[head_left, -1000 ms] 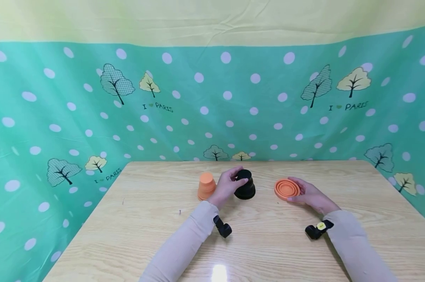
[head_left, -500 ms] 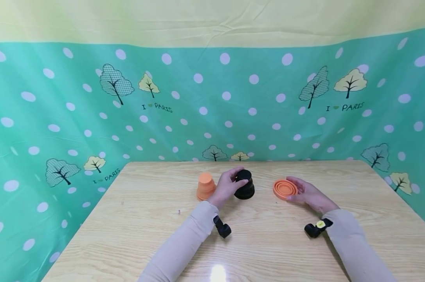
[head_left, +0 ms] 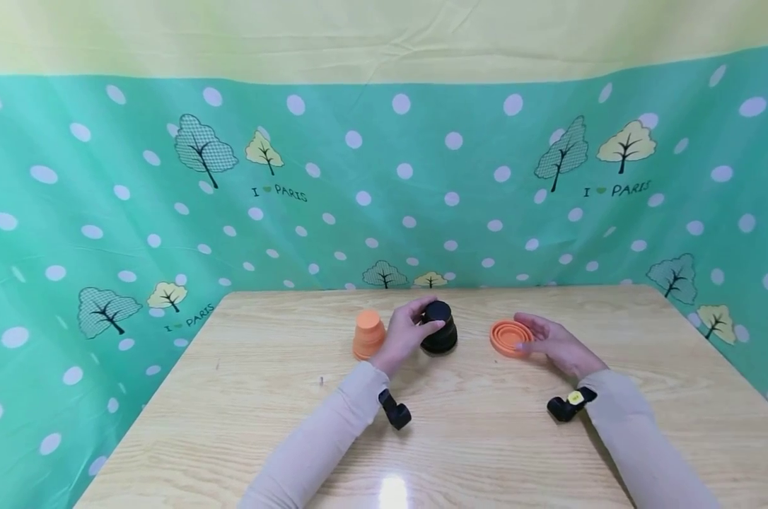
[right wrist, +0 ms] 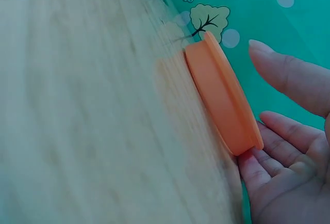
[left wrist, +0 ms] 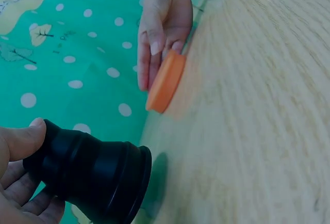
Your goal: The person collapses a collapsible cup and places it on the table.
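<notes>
A black collapsible cup [head_left: 440, 336], extended and upside down, is gripped near its narrow top by my left hand [head_left: 406, 332]. In the left wrist view a small gap shows between the cup's wide rim and its dark reflection, so it appears slightly raised from the table. Further right lies an orange collapsible cup [head_left: 508, 338], folded flat into rings. My right hand [head_left: 562, 348] is beside it; the right wrist view shows the thumb [right wrist: 294, 77] spread away and the other fingers close to its rim. Left of the black cup stands an extended, upside-down orange cup [head_left: 368, 336].
The wooden table [head_left: 263, 424] carries all the cups. Behind it hangs a green dotted curtain [head_left: 320, 233] with printed trees. A tiny mark or scrap [head_left: 322, 381] lies left of the left forearm. Each wrist wears a black camera mount.
The black cup has risen slightly with my left hand. My right thumb has come away from the flat orange cup's near rim. The head view has shifted a little.
</notes>
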The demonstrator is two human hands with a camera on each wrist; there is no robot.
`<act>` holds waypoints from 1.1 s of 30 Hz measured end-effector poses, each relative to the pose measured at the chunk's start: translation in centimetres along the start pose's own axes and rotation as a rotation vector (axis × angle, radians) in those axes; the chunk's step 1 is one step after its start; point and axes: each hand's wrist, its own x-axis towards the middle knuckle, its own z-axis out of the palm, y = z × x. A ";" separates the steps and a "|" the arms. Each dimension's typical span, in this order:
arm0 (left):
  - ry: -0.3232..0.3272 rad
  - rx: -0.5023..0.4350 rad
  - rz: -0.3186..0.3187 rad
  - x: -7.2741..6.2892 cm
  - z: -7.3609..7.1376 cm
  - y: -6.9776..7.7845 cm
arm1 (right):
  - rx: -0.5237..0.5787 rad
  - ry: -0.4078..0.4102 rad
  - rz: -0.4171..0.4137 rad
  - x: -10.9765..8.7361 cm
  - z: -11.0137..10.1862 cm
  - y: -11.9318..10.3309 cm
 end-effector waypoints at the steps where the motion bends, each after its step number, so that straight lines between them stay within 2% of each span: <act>1: -0.002 -0.006 0.005 0.0 -0.1 0.2 | -0.011 -0.002 -0.002 0.0 -0.1 -0.2; 6: -0.020 -0.042 0.007 -0.6 -0.7 0.9 | -0.117 0.013 -0.022 -0.1 -0.3 -1.2; 10: -0.003 -0.065 -0.001 -1.1 -1.4 1.3 | -0.215 0.050 -0.056 0.0 -0.2 -2.3; 14: 0.016 -0.077 -0.004 -1.6 -2.0 1.8 | -0.285 0.057 -0.135 0.2 1.0 -3.5; 19: -0.002 -0.128 0.015 -2.2 -2.3 2.3 | -0.207 0.034 -0.212 0.5 3.6 -4.8; 23: -0.028 -0.129 0.049 -2.7 -2.2 2.7 | -0.167 0.025 -0.247 0.8 5.5 -5.6; 28: -0.054 -0.119 0.059 -3.5 -2.2 3.5 | -0.136 0.057 -0.250 1.4 7.5 -6.1; 33: -0.072 -0.115 0.075 -4.7 -2.2 5.2 | -0.116 0.091 -0.230 1.5 8.9 -6.3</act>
